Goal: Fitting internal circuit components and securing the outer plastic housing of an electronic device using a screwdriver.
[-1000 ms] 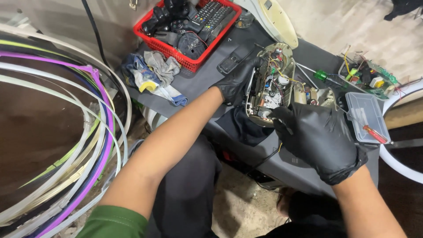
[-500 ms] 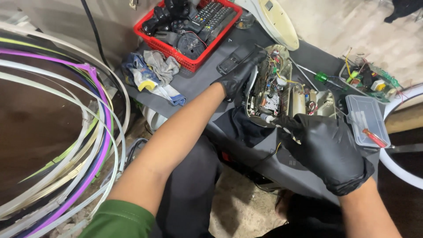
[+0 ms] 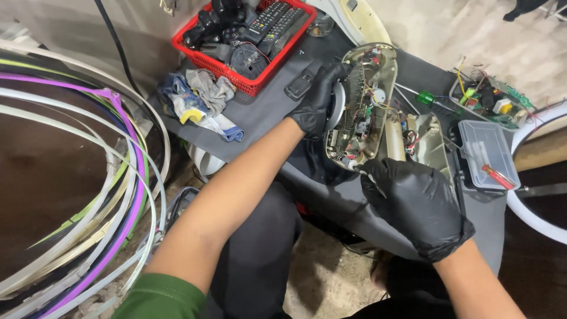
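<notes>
Nearest, the right hand (image 3: 416, 207), black-gloved, curled over the lower end of the opened appliance shell (image 3: 360, 106) on the dark table (image 3: 266, 112), its fingertips hidden underneath. Beyond, the left hand (image 3: 319, 97) gripped the shell's far edge. Farther back, a red basket (image 3: 245, 32) of remote controls was cut off at the top.

We are in a small electronics repair workshop. A dark cloth-covered bench (image 3: 266, 112) carries an opened appliance housing (image 3: 360, 106) with its wiring and boards exposed, a loose green circuit board (image 3: 493, 100), a green-handled screwdriver (image 3: 426, 98) and a clear parts box (image 3: 487, 153). A red basket (image 3: 248, 82) holds remote controls (image 3: 274, 20), rags (image 3: 201, 97) lie beside it, and coiled plastic strips (image 3: 77, 195) crowd the floor.
</notes>
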